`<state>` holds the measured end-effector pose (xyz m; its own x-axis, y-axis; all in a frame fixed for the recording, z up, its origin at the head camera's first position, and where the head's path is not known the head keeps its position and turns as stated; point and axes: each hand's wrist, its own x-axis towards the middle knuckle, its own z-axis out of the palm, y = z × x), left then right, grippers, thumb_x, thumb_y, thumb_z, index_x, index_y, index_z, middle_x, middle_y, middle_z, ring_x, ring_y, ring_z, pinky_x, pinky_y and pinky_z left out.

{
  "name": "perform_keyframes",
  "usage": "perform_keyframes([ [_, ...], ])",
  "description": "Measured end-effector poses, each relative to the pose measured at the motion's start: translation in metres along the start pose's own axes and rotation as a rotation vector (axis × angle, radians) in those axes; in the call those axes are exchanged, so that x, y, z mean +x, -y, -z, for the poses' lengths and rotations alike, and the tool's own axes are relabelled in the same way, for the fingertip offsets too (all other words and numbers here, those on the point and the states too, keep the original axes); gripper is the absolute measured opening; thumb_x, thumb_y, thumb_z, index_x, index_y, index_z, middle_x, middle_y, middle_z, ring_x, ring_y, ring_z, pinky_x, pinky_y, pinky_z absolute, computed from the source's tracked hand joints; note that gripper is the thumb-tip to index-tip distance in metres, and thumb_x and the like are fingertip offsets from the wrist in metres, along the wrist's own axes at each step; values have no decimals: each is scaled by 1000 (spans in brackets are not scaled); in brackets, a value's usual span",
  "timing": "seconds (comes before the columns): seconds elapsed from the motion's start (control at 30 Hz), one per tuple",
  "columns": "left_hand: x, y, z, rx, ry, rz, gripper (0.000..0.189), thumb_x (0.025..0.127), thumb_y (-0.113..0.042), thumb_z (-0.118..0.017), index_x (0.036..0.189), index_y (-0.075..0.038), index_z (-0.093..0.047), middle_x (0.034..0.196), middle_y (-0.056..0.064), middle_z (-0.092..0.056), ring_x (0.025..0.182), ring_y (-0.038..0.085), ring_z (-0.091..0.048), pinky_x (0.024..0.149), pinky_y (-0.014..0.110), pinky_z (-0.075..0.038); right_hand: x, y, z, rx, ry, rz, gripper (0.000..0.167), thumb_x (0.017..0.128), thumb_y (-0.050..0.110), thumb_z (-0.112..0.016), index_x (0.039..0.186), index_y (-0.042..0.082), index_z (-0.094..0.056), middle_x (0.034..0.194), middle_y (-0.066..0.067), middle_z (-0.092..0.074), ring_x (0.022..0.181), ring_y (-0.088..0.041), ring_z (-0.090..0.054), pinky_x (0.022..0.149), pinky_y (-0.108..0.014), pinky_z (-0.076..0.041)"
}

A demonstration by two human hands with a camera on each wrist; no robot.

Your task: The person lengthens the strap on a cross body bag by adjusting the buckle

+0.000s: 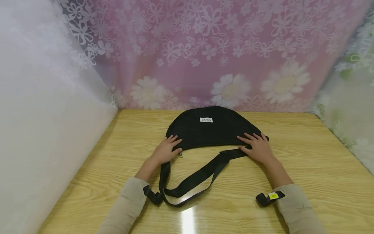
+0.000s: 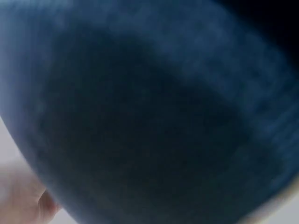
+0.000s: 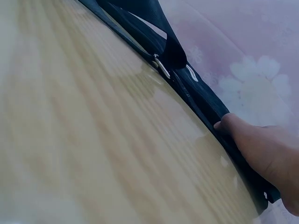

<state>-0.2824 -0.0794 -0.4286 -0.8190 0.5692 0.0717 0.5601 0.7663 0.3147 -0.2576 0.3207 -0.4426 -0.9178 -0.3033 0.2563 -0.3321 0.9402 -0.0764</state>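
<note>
A black half-moon shoulder bag (image 1: 210, 133) lies flat on the table, its curved side away from me, with a white label (image 1: 206, 120) upside down. My left hand (image 1: 165, 150) rests on the bag's left corner, fingers spread. Across at the right corner, my right hand (image 1: 259, 149) lies with its fingers extended over the fabric. Toward me loops the black strap (image 1: 198, 180), with a metal slider near its right end. A zipper pull (image 1: 180, 155) hangs beside the left thumb. Dark fabric (image 2: 154, 121) fills most of the left wrist view.
The wood-grain table (image 1: 233, 201) meets a pink flowered curtain (image 1: 181, 58) behind the bag. A white sheet (image 1: 52, 97) borders the left side, and a flowered one (image 1: 347, 107) the right. Black wrist straps (image 1: 264, 199) show at both cuffs.
</note>
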Motion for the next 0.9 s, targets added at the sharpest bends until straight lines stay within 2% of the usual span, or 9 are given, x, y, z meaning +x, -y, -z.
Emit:
perform_keyframes([
  [0.13, -5, -11, -5, -11, -4, 13, 51, 96, -34, -49, 139, -9, -42, 143, 17, -31, 134, 32, -20, 107, 46, -12, -3, -7, -2, 18, -16, 31, 51, 88, 41, -58, 131, 14, -54, 134, -20, -44, 120, -48, -34, 101, -59, -11],
  [0.27, -5, -11, -8, -110, -20, 19, 51, 95, -34, -50, 138, -8, -43, 143, 16, -31, 134, 31, -19, 108, 45, -10, -2, -10, -4, 16, -34, 34, 50, 88, 41, -58, 130, 14, -55, 133, -20, -45, 120, -48, -34, 102, -59, -11],
  [0.37, -5, -5, 0, -223, 13, -28, 50, 97, -31, -48, 138, -5, -41, 144, 18, -29, 135, 32, -16, 108, 46, -6, -1, -5, -2, 23, -24, 18, 50, 91, 42, -54, 131, 13, -54, 134, -20, -43, 121, -47, -33, 102, -59, -10],
  [0.47, -7, 2, 12, -325, 89, -99, 47, 100, -25, -42, 140, -3, -37, 146, 18, -25, 135, 32, -12, 107, 49, -5, 0, 11, 1, 60, 7, 12, 51, 93, 44, -49, 132, 12, -52, 136, -19, -41, 123, -46, -31, 101, -60, -10],
  [0.57, -6, 11, 20, -294, 102, -174, 44, 100, -19, -40, 141, -3, -35, 146, 17, -26, 135, 32, -13, 106, 52, -5, -1, 33, 2, 122, 37, 33, 54, 93, 48, -46, 135, 14, -49, 139, -18, -39, 125, -45, -29, 101, -60, -10],
  [0.73, 2, 22, 18, -154, 68, -287, 48, 99, -30, -41, 141, -7, -37, 145, 13, -30, 135, 29, -17, 107, 49, -5, -4, 62, -2, 158, 62, 81, 61, 90, 55, -48, 138, 17, -45, 142, -16, -35, 127, -47, -24, 100, -62, -12],
  [0.8, 2, 21, 16, -153, 82, -295, 49, 100, -33, -38, 141, -7, -36, 145, 13, -29, 135, 28, -16, 107, 47, -5, -5, 65, -3, 141, 69, 93, 63, 88, 56, -48, 139, 18, -43, 143, -15, -33, 128, -47, -23, 99, -63, -12],
  [0.9, 1, 16, 10, -157, 93, -256, 48, 101, -32, -35, 141, -6, -37, 145, 14, -29, 135, 29, -16, 108, 46, -5, -5, 65, -4, 121, 79, 102, 64, 88, 55, -50, 140, 19, -41, 144, -14, -32, 128, -47, -21, 99, -64, -12],
])
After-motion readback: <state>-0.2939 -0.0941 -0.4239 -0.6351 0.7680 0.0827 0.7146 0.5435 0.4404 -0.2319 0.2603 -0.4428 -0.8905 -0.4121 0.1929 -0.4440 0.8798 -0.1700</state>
